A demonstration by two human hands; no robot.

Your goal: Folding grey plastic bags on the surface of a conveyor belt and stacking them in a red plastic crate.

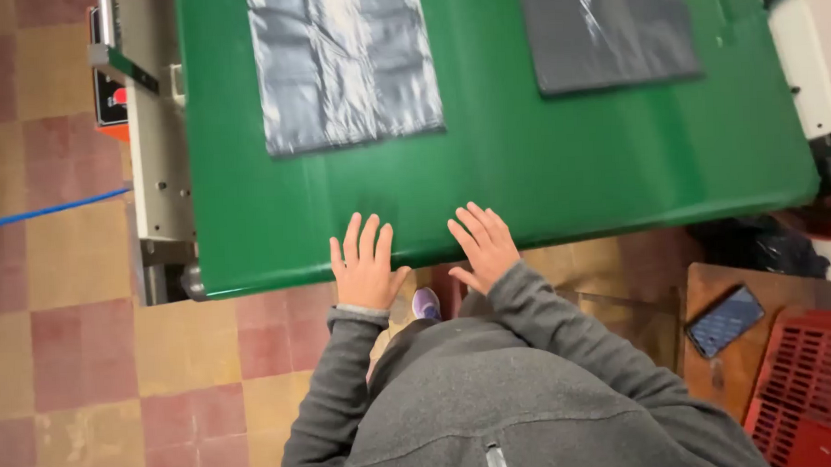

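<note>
Checkered floor of worn red and tan tiles runs under a wide green conveyor belt surface that fills the upper part of my head view. Both of my hands sit at the near edge of that belt, palms down, fingers spread, nothing gripped. Left hand lies flat with fingertips on the green surface and the wrist just off the edge; right hand does the same just beside it, angled slightly inward, a small gap between the two. Grey sweatshirt sleeves cover both arms down to the wrists. Farther up the belt, well apart from my hands, a flat grey plastic bag lies on the left side, glossy and creased, and a second darker grey plastic bag lies flat to the right of it, with bare green between them. Grey metal machine frame borders the belt's left side, with an orange-and-black control box on it. Thin blue cable crosses the floor at left. Below the belt edge a purple shoe tip shows between my arms. At lower right, a dark phone rests on a brown wooden board, touching a red plastic slotted crate.
</note>
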